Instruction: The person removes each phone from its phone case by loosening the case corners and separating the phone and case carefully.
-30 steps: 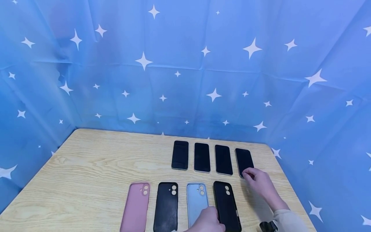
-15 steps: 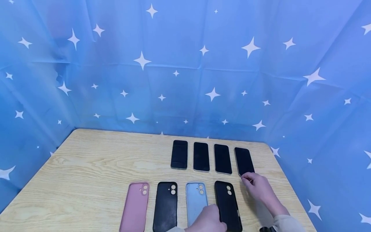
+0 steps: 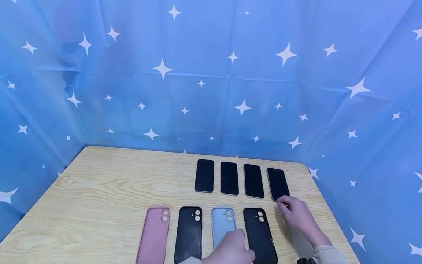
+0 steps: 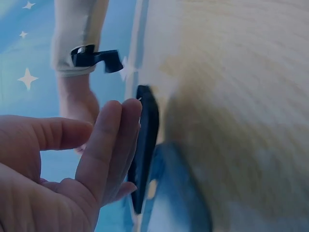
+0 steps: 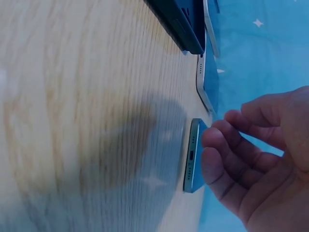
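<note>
My left hand (image 3: 230, 247) is low over the light blue phone case (image 3: 221, 225), its fingers at the left edge of the right-hand black phone case (image 3: 262, 234). In the left wrist view its fingers (image 4: 101, 145) are fairly straight, alongside that black case (image 4: 146, 145), with the thumb apart. My right hand (image 3: 295, 212) hovers by the near end of the rightmost phone (image 3: 278, 183). The right wrist view shows its loosely bent fingertips (image 5: 212, 164) close over this phone (image 5: 192, 159), with nothing held.
Three more phones, the nearest of them a dark phone (image 3: 254, 180), lie to the left in the back row. A pink case (image 3: 154, 234) and another black case (image 3: 189, 234) complete the front row. Starry blue cloth (image 3: 197, 73) hangs behind the wooden table (image 3: 99, 205).
The right-hand black case has shifted slightly toward me and to the right. My left hand has drawn a little left. My right hand has slid slightly toward the phone's near end.
</note>
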A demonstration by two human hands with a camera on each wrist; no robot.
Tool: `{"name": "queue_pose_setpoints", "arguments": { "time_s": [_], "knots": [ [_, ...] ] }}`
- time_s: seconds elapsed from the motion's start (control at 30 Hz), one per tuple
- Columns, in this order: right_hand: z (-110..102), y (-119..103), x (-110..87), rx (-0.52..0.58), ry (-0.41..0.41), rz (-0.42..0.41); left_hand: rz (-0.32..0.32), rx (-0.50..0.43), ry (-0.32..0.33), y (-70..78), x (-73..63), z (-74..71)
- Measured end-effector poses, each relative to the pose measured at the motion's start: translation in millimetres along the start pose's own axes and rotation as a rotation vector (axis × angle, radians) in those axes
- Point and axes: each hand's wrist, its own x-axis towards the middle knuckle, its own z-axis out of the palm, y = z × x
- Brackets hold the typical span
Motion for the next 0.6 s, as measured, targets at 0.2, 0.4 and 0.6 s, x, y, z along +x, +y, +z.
{"name": "queue_pose_setpoints", "arguments": {
  "time_s": [0.2, 0.4, 0.6],
  "knots": [
    [-2, -2, 0.7, 0.000, -0.004, -0.026, 0.186, 0.004, 0.016, 6.5, -28.9, -36.3],
    [-5, -1, -0.9, -0.015, 0.040, -0.062, 0.319, 0.105, 0.126, 5.6, -52.2, -77.8],
    [-7, 0, 0.4, -0.014, 0.107, -0.124, 0.442, 0.226, 0.272, -2.8, -63.6, -115.3]
  ]
}}
